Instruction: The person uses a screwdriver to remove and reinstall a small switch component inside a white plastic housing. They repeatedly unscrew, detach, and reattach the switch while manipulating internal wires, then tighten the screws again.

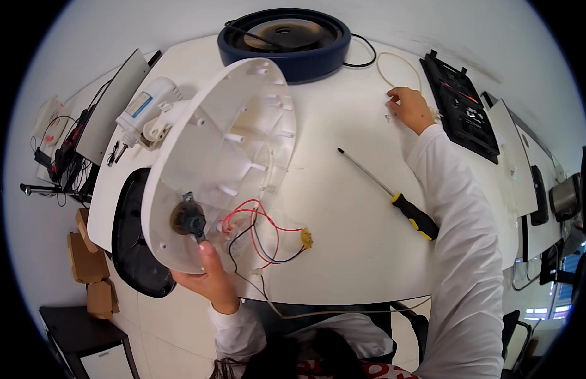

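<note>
My left hand grips the lower rim of a large white round plastic housing, tilted up on edge over the white table. A dark motor part sits inside the housing, and red, black and blue wires trail from it to a small yellow connector. My right hand reaches to the far side of the table, fingers closed over small screws lying there. A screwdriver with a black and yellow handle lies between the hands, touched by neither.
A dark blue round base with a black cable stands at the back. A white cylindrical part lies behind the housing, a black round part at the table's left edge. Black trays sit at the right, cardboard boxes on the floor.
</note>
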### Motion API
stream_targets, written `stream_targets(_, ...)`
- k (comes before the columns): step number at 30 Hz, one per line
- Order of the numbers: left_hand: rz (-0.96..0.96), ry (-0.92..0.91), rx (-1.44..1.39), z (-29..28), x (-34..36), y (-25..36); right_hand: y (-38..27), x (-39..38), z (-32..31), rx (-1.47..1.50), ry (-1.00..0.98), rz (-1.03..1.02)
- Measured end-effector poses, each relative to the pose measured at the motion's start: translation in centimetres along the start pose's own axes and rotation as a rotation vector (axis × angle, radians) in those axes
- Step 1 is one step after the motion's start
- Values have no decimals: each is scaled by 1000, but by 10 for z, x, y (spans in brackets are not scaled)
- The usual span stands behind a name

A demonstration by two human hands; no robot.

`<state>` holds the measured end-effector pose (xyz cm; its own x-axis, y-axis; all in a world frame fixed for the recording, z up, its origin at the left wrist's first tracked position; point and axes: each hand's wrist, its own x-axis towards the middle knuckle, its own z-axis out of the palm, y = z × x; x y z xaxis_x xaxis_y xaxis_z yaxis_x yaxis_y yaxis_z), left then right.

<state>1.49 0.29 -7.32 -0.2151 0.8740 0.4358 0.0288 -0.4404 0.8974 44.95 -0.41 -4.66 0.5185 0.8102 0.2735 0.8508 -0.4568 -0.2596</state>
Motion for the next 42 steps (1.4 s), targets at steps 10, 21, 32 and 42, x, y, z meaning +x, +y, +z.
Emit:
stream_targets(10,42,-213,-194,-3,1,9,-6,-11,-19,8,110,-164)
stream_targets(21,89,-247,-251,-3,6,6,-216,-186,-99,625,-60,-278)
stream_targets(32,35,-88,-262,4,6,14,-274,-207,-45,1100,54,-205)
stream_targets(42,99,-204,-209,-6,9,12,-290,-202,-29,1116,35,-147)
